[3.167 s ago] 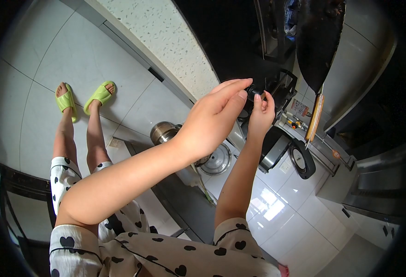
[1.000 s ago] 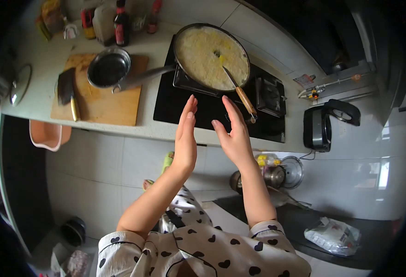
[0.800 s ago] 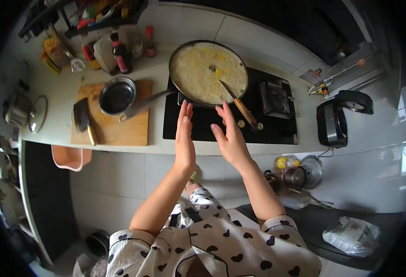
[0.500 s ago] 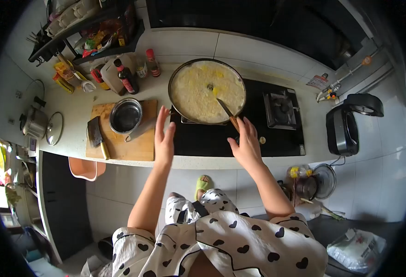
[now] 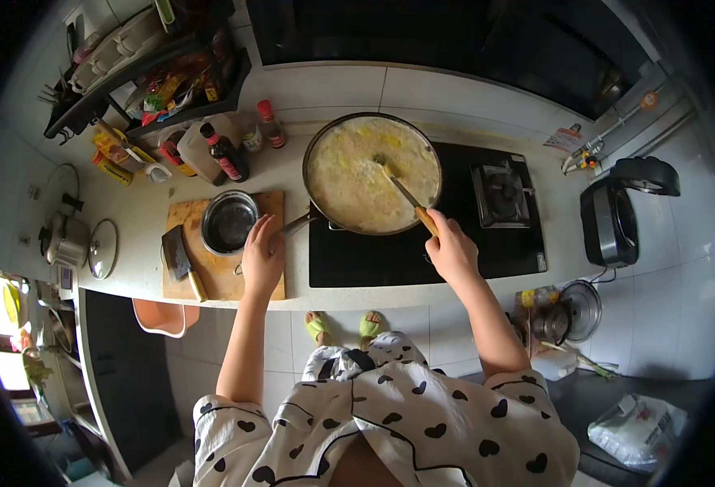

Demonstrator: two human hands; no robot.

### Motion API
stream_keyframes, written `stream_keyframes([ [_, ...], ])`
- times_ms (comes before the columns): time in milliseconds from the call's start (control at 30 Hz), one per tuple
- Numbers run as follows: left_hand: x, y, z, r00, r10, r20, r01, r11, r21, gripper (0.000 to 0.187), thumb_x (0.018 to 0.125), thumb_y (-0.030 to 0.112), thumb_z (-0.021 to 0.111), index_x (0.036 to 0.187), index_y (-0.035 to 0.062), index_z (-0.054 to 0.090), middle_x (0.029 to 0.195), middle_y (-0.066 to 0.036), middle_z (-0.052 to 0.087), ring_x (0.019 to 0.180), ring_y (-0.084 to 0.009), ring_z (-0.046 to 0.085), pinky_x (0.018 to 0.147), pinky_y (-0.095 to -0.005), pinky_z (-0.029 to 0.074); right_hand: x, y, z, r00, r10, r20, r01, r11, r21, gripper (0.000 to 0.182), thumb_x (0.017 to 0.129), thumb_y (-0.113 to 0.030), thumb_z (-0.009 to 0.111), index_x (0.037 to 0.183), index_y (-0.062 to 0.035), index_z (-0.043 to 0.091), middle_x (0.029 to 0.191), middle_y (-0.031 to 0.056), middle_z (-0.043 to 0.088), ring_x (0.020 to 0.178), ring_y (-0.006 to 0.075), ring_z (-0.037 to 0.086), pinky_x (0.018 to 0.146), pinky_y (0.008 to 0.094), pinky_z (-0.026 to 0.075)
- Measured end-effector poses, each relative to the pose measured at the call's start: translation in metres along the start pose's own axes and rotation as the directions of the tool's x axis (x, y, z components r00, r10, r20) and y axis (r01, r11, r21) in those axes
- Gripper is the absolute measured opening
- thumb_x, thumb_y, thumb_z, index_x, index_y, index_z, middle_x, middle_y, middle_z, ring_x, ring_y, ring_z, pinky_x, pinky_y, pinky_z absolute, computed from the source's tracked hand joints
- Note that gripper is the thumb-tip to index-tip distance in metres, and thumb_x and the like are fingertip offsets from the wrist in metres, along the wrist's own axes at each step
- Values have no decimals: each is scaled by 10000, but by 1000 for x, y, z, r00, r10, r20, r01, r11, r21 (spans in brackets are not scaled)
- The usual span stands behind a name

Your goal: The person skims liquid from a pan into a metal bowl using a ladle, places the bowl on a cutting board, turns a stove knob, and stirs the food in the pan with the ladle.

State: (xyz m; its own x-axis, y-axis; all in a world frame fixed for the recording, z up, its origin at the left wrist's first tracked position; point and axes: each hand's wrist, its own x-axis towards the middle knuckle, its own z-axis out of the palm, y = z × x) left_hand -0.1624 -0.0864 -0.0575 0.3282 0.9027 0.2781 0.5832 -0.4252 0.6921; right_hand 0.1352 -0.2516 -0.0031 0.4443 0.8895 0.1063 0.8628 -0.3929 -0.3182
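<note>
Your right hand [image 5: 452,250] grips the one spatula [image 5: 406,195] resting in the single pan [image 5: 372,173], centre frame on the stove [image 5: 455,243]. Your left hand [image 5: 261,258] closes on the pan's handle [image 5: 292,226], beside one bowl [image 5: 228,221] and one cleaver [image 5: 180,260]. Bottle labels are unreadable.

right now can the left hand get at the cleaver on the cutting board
Probably yes. The left hand is on the wok handle at the right side of the cutting board, and the cleaver lies on the same board's left side. Only the metal bowl sits nearby, behind the direct path.
</note>
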Motion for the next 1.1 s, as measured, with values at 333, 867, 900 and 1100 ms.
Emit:
stream_keyframes([
  [333, 9, -12, -22, 956, 24, 292, -127, 932, 338, 460, 796, 303, 625, 1179, 58, 552, 1141, -130, 589, 1094, -304, 531, 942, -394, 413, 15, -16, -6, 999, -34, -23, 34, 999, -10, 370, 847, -191, 584, 1215, -215, 566, 823, 143, 626, 749, 318, 631, 631, 426, 510],
  [867, 17, -5, -33, 880, -187, 437, 0, 920, 393, 477, 768, 421, 656, 1153, 148, 581, 905, -121, 667, 849, -303, 638, 701, -407, 500, -16, -30, -47, 991, -2, 133, -1, 1000, 22, 361, 835, -175, 585, 1196, -174, 576, 806, 157, 654, 734, 339, 634, 656, 440, 507],
  [900, 16, -8, -32, 890, -163, 425, -18, 920, 391, 481, 768, 421, 658, 1158, 153, 574, 884, -125, 668, 840, -306, 640, 698, -407, 499, -18, -30, -49, 990, -14, 139, 9, 999, 37, 359, 836, -175, 585, 1194, -169, 577, 806, 157, 655, 734, 339, 634, 656, 440, 507],
  [1100, 18, -8, -30, 894, -168, 415, -17, 913, 408, 446, 768, 413, 657, 1118, 145, 590, 847, -126, 670, 824, -310, 643, 701, -408, 503, -29, -34, -63, 984, -36, 172, 37, 999, -2, 341, 839, -167, 579, 1180, -156, 567, 837, 154, 657, 743, 333, 634, 654, 442, 507],
])
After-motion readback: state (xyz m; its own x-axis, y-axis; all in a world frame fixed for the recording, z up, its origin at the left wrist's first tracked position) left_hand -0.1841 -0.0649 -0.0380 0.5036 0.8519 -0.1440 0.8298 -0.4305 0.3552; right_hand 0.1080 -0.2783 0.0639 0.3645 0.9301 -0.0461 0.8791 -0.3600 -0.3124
